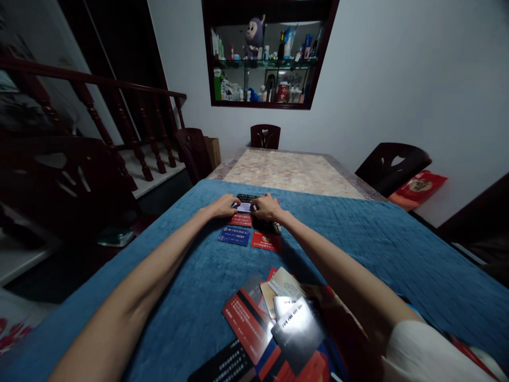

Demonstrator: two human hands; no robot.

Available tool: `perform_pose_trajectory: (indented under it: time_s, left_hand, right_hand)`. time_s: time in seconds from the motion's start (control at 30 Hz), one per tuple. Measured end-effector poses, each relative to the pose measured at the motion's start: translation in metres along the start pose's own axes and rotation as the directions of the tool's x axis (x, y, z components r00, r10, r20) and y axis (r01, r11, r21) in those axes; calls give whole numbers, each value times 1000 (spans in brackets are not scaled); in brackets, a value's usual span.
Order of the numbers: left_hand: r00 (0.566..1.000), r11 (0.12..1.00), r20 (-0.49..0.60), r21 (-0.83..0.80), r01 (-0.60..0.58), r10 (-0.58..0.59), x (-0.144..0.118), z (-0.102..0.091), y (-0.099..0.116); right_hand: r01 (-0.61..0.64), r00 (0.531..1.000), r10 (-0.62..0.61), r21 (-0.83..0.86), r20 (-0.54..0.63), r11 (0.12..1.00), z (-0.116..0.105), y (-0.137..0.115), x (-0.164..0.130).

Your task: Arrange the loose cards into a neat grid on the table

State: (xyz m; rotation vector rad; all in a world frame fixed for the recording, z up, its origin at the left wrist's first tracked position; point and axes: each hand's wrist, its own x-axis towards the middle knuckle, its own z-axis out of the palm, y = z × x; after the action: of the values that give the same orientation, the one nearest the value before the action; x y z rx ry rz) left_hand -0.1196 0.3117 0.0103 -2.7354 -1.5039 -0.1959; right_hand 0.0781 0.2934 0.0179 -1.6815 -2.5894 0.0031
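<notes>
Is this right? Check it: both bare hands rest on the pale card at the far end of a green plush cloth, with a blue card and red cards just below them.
Wrong in one respect: the head view shows the plush cloth is blue, not green. The left hand and right hand do rest on the pale card, with the blue card and red cards just below.

Cards [254,323] bear print — too blurred to read.
</notes>
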Motion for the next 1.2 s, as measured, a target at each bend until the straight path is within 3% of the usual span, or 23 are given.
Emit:
perform_pose_trajectory:
  time_s: [0.37, 0.73, 0.93, 1.2]
  left_hand:
    - [1000, 1000, -29, -9, -5, 5, -3, 3, -2]
    - [983, 999, -179, -21, -29, 25, -28, 1, 13]
    - [971, 999, -235, 4, -41, 41, -48, -8, 33]
    - [967, 996, -239, -5, -90, 86, -81, -18, 79]
  right_hand:
    - [0, 1000, 0, -8, -15, 1000, -2, 0, -3]
    - [42, 994, -40, 9, -99, 999, -14, 1, -33]
    - [72, 988, -71, 7, -134, 997, -24, -1, -66]
    - [98, 980, -97, -4, -173, 995, -32, 3, -119]
